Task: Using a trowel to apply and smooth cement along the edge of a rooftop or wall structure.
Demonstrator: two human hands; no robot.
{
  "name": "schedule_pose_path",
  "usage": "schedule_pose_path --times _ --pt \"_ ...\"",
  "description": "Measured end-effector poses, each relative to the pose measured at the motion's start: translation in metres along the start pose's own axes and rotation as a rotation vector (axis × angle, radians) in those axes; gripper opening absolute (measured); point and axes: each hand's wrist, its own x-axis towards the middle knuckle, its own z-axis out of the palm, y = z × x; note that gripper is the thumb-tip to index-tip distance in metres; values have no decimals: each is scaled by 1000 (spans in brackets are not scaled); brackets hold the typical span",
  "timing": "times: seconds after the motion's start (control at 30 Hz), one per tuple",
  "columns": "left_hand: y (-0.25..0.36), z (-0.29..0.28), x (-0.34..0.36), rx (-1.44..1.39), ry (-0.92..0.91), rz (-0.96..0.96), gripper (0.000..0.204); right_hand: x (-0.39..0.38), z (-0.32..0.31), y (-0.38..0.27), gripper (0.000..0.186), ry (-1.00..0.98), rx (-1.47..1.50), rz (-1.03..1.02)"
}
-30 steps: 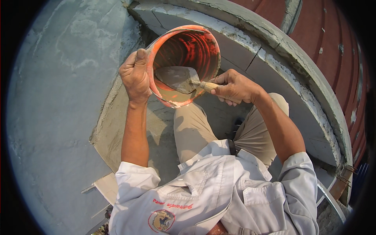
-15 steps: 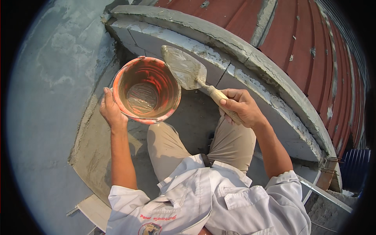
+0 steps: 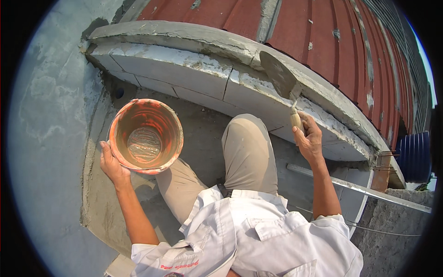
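While left hand (image 3: pixel 112 166) grips bucket (image 3: pixel 146 136), right hand (image 3: pixel 308 138) clasps trowel (image 3: pixel 280 81).

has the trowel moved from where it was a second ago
Yes. The trowel in the right hand has come out of the orange bucket and swung up and to the right; its blade now lies against the white block ledge.

You have two hands at work: your left hand (image 3: pixel 112 166) on one orange bucket (image 3: pixel 146 135), your right hand (image 3: pixel 308 138) around one trowel (image 3: pixel 281 83). Before you runs one concrete ledge (image 3: pixel 194 64), beside one red ribbed roof (image 3: pixel 323 32). One metal bar (image 3: pixel 360 188) and one blue barrel (image 3: pixel 414 157) sit to your right.
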Motion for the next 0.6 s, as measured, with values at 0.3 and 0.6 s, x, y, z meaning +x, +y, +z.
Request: schedule_pose_path --times 0.3,0.6 --pt "0 13 0 91 -42 -51 42 -45 -68 56 43 263 -515 -287" --pt "-6 14 6 69 -142 -74 43 -28 -46 78 61 282 -828 -373"
